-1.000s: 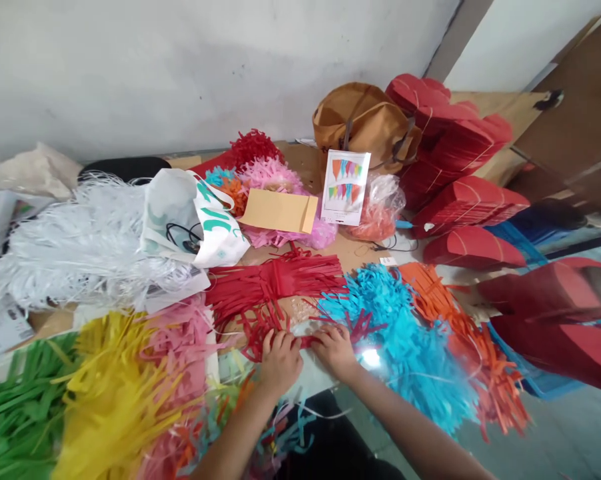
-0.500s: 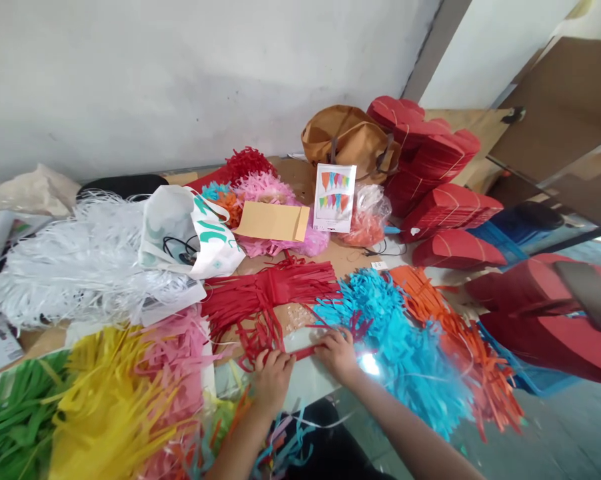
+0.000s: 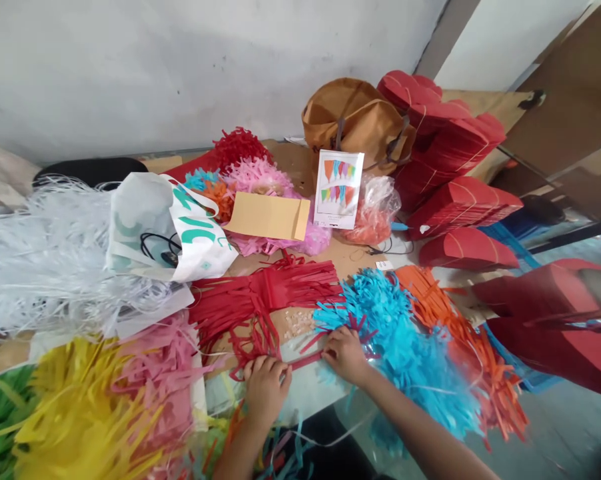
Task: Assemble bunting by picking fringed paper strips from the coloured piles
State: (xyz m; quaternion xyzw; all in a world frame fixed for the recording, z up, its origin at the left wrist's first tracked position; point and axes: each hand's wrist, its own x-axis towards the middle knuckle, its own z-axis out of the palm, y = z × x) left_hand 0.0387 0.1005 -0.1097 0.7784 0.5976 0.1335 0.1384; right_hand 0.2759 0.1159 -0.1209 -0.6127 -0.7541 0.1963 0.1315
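A narrow red paper tassel strip [image 3: 306, 362] runs between my two hands at the near edge of the table. My left hand [image 3: 267, 385] is closed on its left end, fingers curled over it. Thumb and fingers of my right hand [image 3: 344, 353] pinch the strip's other end, and loose red fringe fans out past them. Just beyond lies a flattened bundle of red fringed paper [image 3: 265, 287], its strands trailing down by my left hand. A blue fringed paper heap [image 3: 405, 340] lies beside my right hand.
Yellow fringe [image 3: 80, 413], pink fringe [image 3: 165, 380] and white fringe [image 3: 45, 260] lie left. Behind are a white bag [image 3: 145, 223], a brown envelope [image 3: 268, 215], a bunting picture card [image 3: 339, 189] and a brown bag [image 3: 355, 123]. Red stacks [image 3: 460, 207] stand right.
My hands have drawn slightly further apart, with more of the red strip showing between them. The view has shifted a little.
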